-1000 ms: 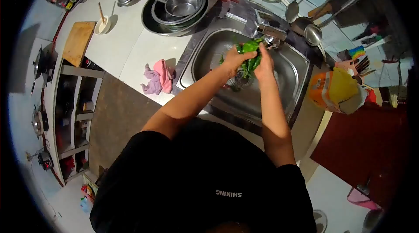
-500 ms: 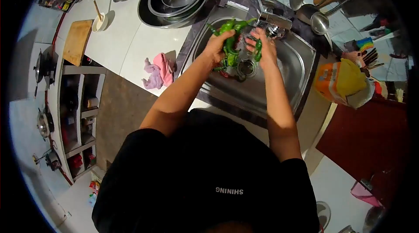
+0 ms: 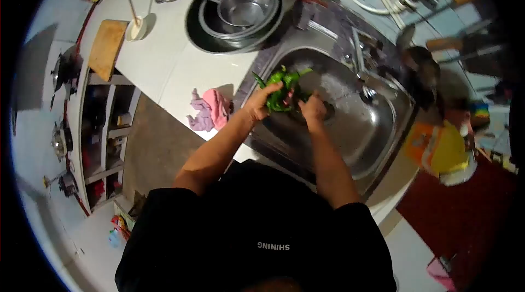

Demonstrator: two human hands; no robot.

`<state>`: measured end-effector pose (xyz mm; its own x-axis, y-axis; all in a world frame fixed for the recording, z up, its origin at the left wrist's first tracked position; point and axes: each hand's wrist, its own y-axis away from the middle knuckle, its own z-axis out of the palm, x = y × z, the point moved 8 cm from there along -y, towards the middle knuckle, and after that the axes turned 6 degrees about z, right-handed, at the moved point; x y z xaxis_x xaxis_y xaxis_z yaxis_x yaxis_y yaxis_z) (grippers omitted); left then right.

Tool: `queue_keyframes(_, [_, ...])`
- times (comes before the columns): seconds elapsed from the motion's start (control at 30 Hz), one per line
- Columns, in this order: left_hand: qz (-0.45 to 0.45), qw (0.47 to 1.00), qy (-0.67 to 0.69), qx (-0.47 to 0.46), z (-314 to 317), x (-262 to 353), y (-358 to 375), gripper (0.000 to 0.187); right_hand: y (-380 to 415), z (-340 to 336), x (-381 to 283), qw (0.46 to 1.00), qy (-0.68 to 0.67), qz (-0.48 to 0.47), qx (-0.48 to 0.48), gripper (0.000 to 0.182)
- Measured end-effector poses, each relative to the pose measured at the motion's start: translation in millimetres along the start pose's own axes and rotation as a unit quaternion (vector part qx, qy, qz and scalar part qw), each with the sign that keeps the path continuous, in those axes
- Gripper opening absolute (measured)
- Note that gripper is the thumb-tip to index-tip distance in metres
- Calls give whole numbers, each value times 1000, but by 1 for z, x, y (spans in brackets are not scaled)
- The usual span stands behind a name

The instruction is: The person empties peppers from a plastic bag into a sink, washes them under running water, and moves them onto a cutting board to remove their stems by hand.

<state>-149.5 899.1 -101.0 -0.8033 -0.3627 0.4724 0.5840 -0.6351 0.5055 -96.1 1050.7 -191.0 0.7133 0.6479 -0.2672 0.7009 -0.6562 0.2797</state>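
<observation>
Apparently washing long green peppers (image 3: pixel 279 104) over the rectangular grey steel sink (image 3: pixel 354 141), grasping them in the left hand (image 3: pixel 261 104), cannot tell for the curled right hand (image 3: pixel 313 108), and next requiring a secure hold.

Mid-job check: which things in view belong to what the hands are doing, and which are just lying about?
In the job:
green peppers, held in the left hand
sink, beneath both hands
faucet, probably

Apparently just lying about:
pink cloth
lilac cloth
wooden cutting board
long-handled metal pan, stacked in metal basins
</observation>
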Motion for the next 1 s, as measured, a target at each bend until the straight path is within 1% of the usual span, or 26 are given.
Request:
queue_keyframes(0.03, [-19,1000,10,7,0,-3,1,31,-1,10,-3,999,-10,-4,-31,47])
queue_keyframes(0.07, [-28,1000,-6,-6,-2,-9,-4,38,-5,19,2,998,-19,-4,-62,47])
queue_keyframes(0.1, [-31,1000,-3,6,-5,-15,-10,35,-10,26,10,995,-26,0,-92,48])
queue_keyframes(0.13, [-36,999,-14,10,0,-19,-13,34,-11,27,22,977,-131,72,-154,46])
queue_keyframes(0.17, [-41,999,-25,13,6,-21,-15,32,-8,18,29,938,-232,142,-213,45])
queue_keyframes(0.2, [-56,998,-31,24,13,-25,-18,31,-4,14,34,882,-329,207,-267,44])
queue_keyframes(0.23, [-42,997,-43,37,16,-31,-26,32,-3,8,38,808,-468,220,-284,41])
queue_keyframes(0.27, [-55,997,-41,39,24,-39,-33,32,0,1,46,714,-593,226,-295,38])
queue_keyframes(0.3, [-68,996,-37,41,31,-48,-37,31,1,-5,47,603,-702,229,-302,36])
queue_keyframes(0.4, [-86,996,-6,16,49,-81,-62,30,12,-61,45,522,-785,221,-248,30])
queue_keyframes(0.5, [-93,994,-31,43,86,-82,-55,28,-13,-70,77,526,-799,161,-244,29])
queue_keyframes(0.53, [-50,998,9,20,102,-80,-54,27,-16,-80,83,552,-796,166,-186,26])
queue_keyframes(0.6, [-25,1000,-1,-9,124,-77,-50,27,-16,-105,94,607,-771,178,-70,23])
queue_keyframes(0.63, [-9,1000,-5,-22,132,-76,-50,27,-3,-132,91,634,-748,194,7,22])
queue_keyframes(0.67, [-4,1000,-21,-6,133,-77,-52,25,-8,-135,91,657,-740,147,-7,28])
queue_keyframes(0.77, [0,998,-60,13,135,-77,-51,23,-1,-151,83,706,-702,91,5,39])
queue_keyframes(0.87, [-1,998,-56,42,122,-71,-42,23,10,-164,63,802,-594,50,14,32])
queue_keyframes(0.9, [7,997,-63,39,119,-66,-38,24,13,-167,58,831,-555,37,16,30])
queue_keyframes(0.93, [16,997,-71,36,115,-60,-34,24,15,-171,42,832,-553,-32,-7,45])
queue_keyframes(0.97, [27,996,-78,34,111,-54,-31,25,16,-168,37,811,-582,-19,-45,44])
queue_keyframes(1.0, [41,997,-56,21,107,-48,-33,25,16,-165,31,788,-610,-7,-85,42])
